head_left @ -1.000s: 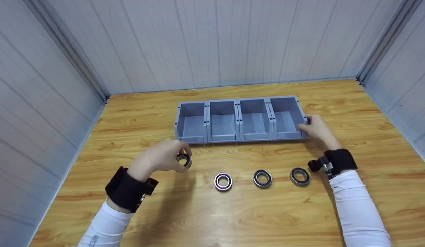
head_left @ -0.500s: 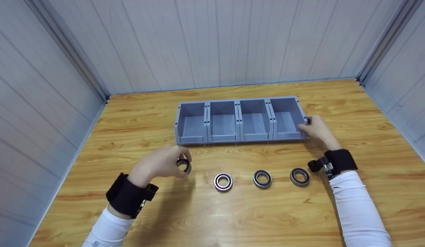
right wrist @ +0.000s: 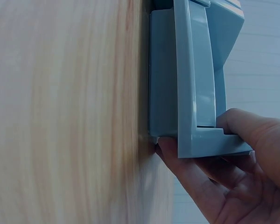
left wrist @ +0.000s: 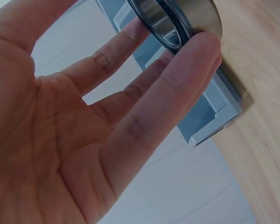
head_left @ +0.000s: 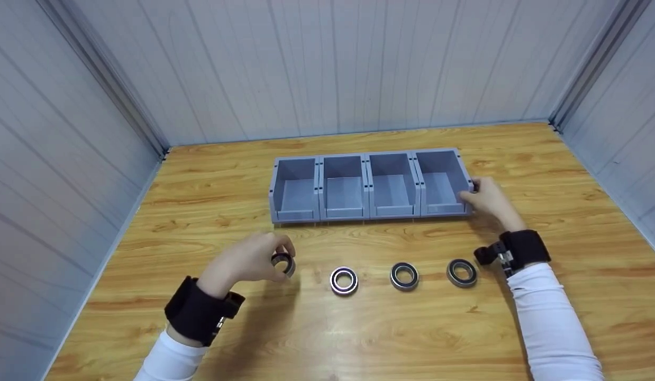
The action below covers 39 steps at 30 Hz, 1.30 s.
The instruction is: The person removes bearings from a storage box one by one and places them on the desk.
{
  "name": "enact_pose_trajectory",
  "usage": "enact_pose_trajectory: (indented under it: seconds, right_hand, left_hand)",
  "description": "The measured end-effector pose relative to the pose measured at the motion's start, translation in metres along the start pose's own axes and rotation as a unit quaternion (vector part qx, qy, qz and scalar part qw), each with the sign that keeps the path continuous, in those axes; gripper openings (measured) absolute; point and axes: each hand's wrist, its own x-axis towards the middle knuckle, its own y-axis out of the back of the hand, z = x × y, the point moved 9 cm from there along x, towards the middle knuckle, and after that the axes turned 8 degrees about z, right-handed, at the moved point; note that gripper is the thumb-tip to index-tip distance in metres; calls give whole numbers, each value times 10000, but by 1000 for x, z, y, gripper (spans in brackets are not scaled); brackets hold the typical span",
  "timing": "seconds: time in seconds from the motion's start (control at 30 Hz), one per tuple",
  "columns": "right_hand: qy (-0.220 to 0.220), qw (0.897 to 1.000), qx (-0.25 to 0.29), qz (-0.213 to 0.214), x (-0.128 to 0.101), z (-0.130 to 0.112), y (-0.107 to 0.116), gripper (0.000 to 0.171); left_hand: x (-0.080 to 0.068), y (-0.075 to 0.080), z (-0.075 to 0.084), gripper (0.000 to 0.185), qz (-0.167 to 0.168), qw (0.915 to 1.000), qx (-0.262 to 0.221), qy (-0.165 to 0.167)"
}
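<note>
While the right hand (head_left: 489, 200) grips the bin row's (head_left: 367, 185) right end wall, the left hand (head_left: 251, 258) pinches a bearing (head_left: 283, 263) upright above the desk (head_left: 327, 328), nearest the leftmost bin straight ahead.

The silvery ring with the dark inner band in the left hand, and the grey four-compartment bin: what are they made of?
The silvery ring with the dark inner band looks like polished steel: bright, mirror-like rim. The grey four-compartment bin looks like matte moulded plastic: uniform colour, dull surface, thin ribbed walls.
</note>
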Motion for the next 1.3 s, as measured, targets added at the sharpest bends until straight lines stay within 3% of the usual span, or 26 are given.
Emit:
enact_pose_trajectory:
  seconds: [0.33, 1.07, 1.3]
  right_hand:
    - [-43, 10000, -49, -49, 2, 2, 0, 31]
    - [-10, 10000, 18, 52, 2, 3, 0, 27]
    - [-2, 10000, 97, -9, 3, 3, -2, 28]
  left_hand:
    - [0, -7, -5, 34, 28, 9999, -92, -76]
    - [2, -24, -12, 39, 26, 9999, -96, -17]
    - [-1, -31, -14, 36, 13, 9997, -155, -182]
